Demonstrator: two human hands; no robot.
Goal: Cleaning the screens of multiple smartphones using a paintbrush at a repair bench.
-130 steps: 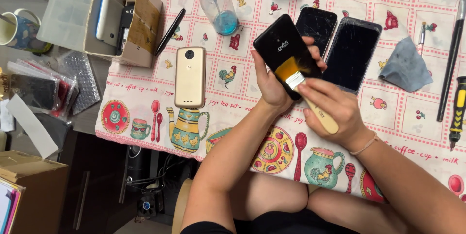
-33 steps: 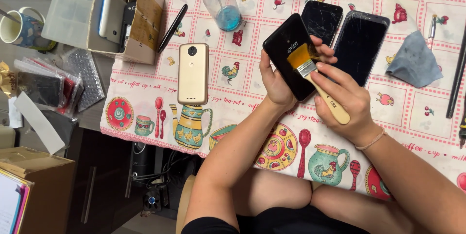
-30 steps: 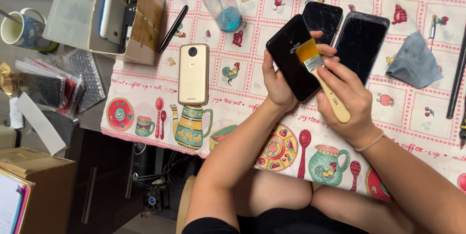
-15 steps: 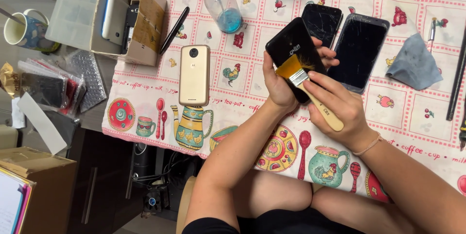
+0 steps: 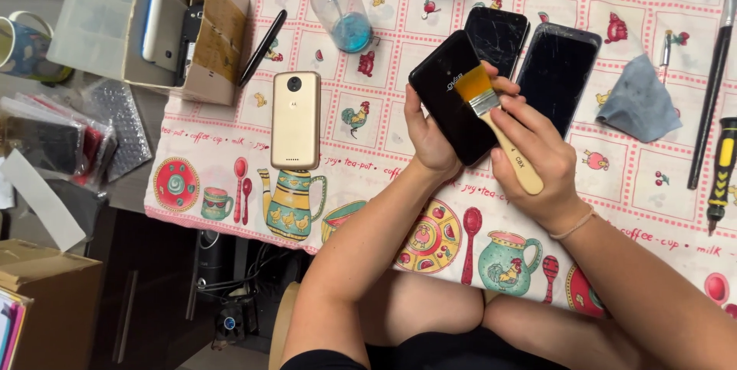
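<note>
Head view: the left hand (image 5: 428, 136) grips the glossy black phone (image 5: 453, 97) from below, tilted above the patterned tablecloth (image 5: 230, 178). The right hand (image 5: 537, 163) is clenched on the wooden-handled flat brush (image 5: 495, 124), and its yellow bristles have slid back up to the phone's middle from half a second ago, so the sweeping strokes go on. Far left, an open cardboard box (image 5: 219, 40) holds what look like more handsets. A gold phone (image 5: 295, 120) lies face down near it; a clear spray bottle (image 5: 342, 9) with blue liquid stands farther off.
</note>
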